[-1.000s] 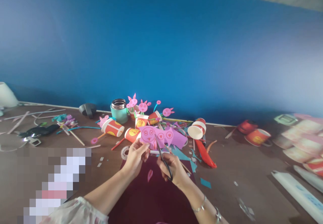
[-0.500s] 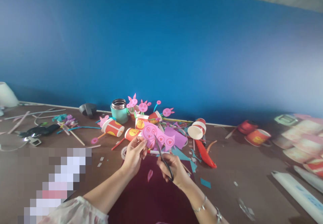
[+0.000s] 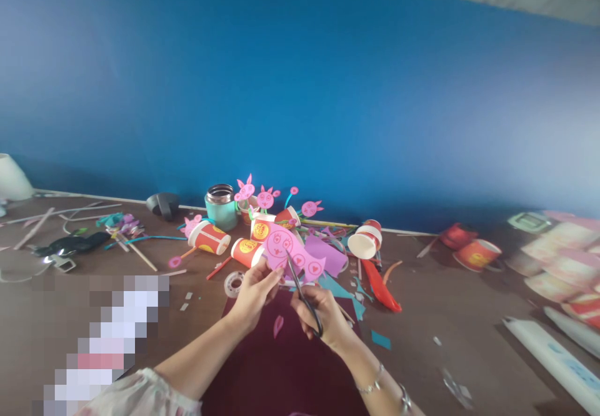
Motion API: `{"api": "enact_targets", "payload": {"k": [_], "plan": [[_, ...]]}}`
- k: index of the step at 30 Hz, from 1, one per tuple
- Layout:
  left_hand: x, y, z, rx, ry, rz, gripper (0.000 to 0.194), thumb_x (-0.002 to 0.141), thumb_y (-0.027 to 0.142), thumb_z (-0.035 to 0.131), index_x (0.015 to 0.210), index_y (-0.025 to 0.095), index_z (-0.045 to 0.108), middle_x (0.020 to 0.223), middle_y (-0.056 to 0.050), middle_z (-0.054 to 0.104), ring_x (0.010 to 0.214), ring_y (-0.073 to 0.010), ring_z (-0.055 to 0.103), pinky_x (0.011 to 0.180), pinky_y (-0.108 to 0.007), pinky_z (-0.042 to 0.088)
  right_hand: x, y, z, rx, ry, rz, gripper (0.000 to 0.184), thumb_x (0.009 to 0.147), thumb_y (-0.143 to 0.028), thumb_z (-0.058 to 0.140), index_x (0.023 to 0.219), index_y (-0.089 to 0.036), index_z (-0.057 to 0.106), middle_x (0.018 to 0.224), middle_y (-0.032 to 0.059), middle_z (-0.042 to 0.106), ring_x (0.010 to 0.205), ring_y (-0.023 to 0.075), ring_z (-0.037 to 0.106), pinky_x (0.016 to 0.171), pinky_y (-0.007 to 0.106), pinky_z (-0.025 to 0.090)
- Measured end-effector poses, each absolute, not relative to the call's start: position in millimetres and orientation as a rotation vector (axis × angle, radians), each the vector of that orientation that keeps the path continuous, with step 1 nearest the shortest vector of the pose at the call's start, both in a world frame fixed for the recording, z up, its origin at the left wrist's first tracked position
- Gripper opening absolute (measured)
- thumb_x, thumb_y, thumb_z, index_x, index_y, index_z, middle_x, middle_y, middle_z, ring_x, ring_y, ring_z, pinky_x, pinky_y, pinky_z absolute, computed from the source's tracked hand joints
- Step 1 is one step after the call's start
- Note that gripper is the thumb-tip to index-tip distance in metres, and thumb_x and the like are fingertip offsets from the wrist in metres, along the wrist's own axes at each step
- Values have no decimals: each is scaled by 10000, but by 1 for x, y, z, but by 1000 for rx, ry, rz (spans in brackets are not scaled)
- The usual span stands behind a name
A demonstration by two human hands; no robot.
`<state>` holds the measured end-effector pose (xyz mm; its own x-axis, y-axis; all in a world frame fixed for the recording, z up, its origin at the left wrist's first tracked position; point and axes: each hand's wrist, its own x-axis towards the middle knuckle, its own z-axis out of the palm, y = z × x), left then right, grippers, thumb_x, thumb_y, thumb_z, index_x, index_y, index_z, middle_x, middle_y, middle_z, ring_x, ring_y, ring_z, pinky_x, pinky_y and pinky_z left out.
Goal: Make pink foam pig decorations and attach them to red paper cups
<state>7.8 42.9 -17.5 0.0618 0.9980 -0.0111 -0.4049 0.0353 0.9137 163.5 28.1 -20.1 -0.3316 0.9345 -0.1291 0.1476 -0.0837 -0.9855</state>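
Between thumb and fingers, my left hand pinches the lower left edge of a pink paper sheet with a face and hearts in circles drawn on it. Black-handled scissors are in my right hand, their blades pointing up and left against the paper beside the drawn face. Whether the blades are apart is too fine to tell. Below the hands, a small pink paper ear-shaped piece lies on a dark maroon sheet.
Red paper cups, some with pink animal faces, cluster behind the hands near a teal thermos. A tape roll lies at left, a red balloon-like piece at right. A blue partition rises behind. A white power strip sits far right.
My left hand has shifted slightly right along the paper's lower edge, uncovering more of the tape roll. The pink paper has turned a little; the scissors stay nearly in place.
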Motion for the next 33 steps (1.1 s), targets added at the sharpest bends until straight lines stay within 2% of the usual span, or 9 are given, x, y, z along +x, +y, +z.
{"api": "enact_targets", "payload": {"k": [4, 11, 14, 16, 18, 20, 22, 28, 33], "plan": [[7, 45, -16, 852, 858, 1369, 315, 718, 396, 705, 694, 149, 511, 556, 49, 515, 385, -3, 270, 376, -162, 138, 164, 29, -20, -1208, -1493, 1507, 305, 705, -421, 685, 682, -143, 562, 371, -74, 468, 274, 41, 384, 293, 140, 321], [6, 46, -12, 759, 867, 1448, 363, 652, 404, 753, 700, 162, 487, 491, 101, 414, 390, -5, 216, 386, -162, 130, 168, 28, -14, -1168, -1493, 1576, 276, 706, -379, 693, 660, -141, 561, 374, -73, 473, 282, 37, 387, 298, 140, 329], [6, 44, -11, 758, 896, 1481, 359, 651, 415, 747, 720, 164, 502, 509, 97, 424, 408, -17, 242, 396, -169, 150, 171, 28, -12, -1160, -1478, 1620, 273, 708, -378, 688, 754, -125, 599, 387, -73, 486, 295, 39, 396, 301, 140, 334], [6, 44, -10, 791, 910, 1491, 334, 673, 413, 729, 730, 162, 516, 550, 82, 452, 433, -28, 275, 410, -174, 180, 174, 29, -12, -1149, -1458, 1633, 418, 702, -375, 695, 1015, -120, 586, 408, -88, 502, 305, 47, 405, 306, 144, 348], [5, 44, -9, 852, 915, 1498, 304, 687, 397, 716, 718, 159, 529, 587, 66, 474, 468, -41, 316, 435, -180, 227, 177, 31, -14, -1136, -1448, 1634, 731, 697, -361, 709, 1310, -142, 377, 426, -108, 519, 314, 61, 423, 313, 150, 366], [4, 44, -8, 908, 909, 1506, 279, 686, 374, 713, 693, 159, 536, 604, 56, 482, 506, -57, 356, 470, -186, 275, 181, 33, -14, -1130, -1453, 1635, 973, 694, -349, 723, 1427, -163, 111, 435, -120, 535, 323, 76, 444, 318, 156, 381], [2, 44, -6, 941, 907, 1509, 258, 677, 355, 714, 669, 161, 544, 598, 49, 482, 533, -72, 383, 500, -194, 302, 185, 34, -13, -1121, -1463, 1658, 1069, 685, -351, 739, 1439, -174, 2, 437, -121, 544, 328, 83, 459, 317, 156, 385], [-1, 46, -3, 984, 864, 1387, 237, 649, 353, 723, 690, 140, 625, 625, 15, 557, 544, -89, 422, 529, -211, 329, 199, 36, -6, -1020, -1532, 1784, 946, 704, -347, 731, 1431, -174, 152, 426, -94, 566, 309, 72, 444, 307, 140, 368], [0, 48, -9, 928, 818, 1389, 250, 675, 369, 725, 660, 145, 615, 570, 34, 526, 520, -81, 424, 522, -205, 339, 205, 36, -5, -980, -1576, 1829, 839, 739, -331, 699, 1417, -162, 234, 425, -87, 566, 291, 52, 412, 302, 122, 343]]}}
